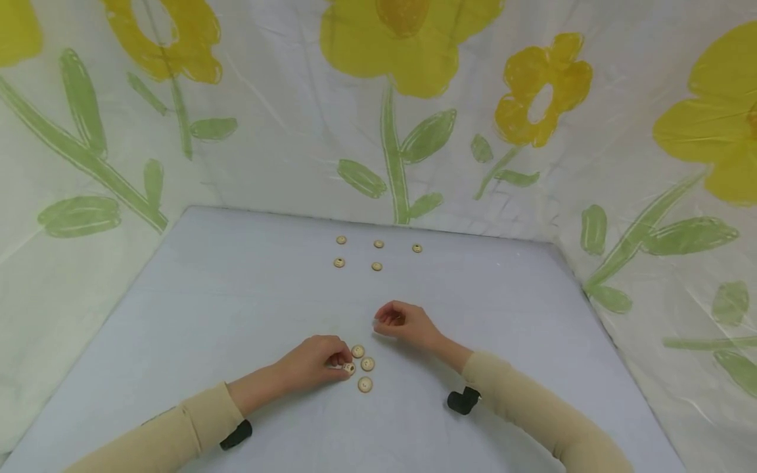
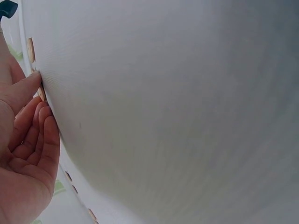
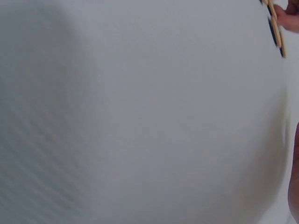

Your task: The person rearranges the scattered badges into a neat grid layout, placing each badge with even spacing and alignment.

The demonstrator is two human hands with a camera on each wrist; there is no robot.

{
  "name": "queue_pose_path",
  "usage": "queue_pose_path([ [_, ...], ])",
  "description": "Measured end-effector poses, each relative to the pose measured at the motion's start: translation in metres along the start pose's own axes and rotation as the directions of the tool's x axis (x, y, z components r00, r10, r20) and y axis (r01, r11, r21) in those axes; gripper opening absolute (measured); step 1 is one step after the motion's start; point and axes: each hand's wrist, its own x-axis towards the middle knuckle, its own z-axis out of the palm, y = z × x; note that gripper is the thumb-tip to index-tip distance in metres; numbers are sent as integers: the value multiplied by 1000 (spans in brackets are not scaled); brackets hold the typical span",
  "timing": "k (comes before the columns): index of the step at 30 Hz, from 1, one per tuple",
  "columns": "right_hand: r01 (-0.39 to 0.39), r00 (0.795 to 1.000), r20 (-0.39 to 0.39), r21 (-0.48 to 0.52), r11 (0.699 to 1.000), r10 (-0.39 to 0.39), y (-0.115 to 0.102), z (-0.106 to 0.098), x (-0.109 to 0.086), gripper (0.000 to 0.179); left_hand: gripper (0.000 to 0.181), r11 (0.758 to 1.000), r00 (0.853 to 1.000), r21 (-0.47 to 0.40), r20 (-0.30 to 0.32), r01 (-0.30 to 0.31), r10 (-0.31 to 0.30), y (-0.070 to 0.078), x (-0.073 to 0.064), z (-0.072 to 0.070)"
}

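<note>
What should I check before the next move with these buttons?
1. Left hand has a button: ok, pinched at the thumb and fingers.
2. Right hand is free: cannot tell; its fingers are curled and no button shows in them.
3. Three loose buttons lie beside the left hand: ok, flat on the table.
4. Far rows match in number: not ok; the back row has three, the front row two.
5. Pinched button is off the table: cannot tell.
</note>
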Motion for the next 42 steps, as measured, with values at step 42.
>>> queue_pose_path([
  [42,400,895,251,-85,913,-369,-26,32,-64,24,13,999,999,-23,-17,-44,43,-4,0,1],
])
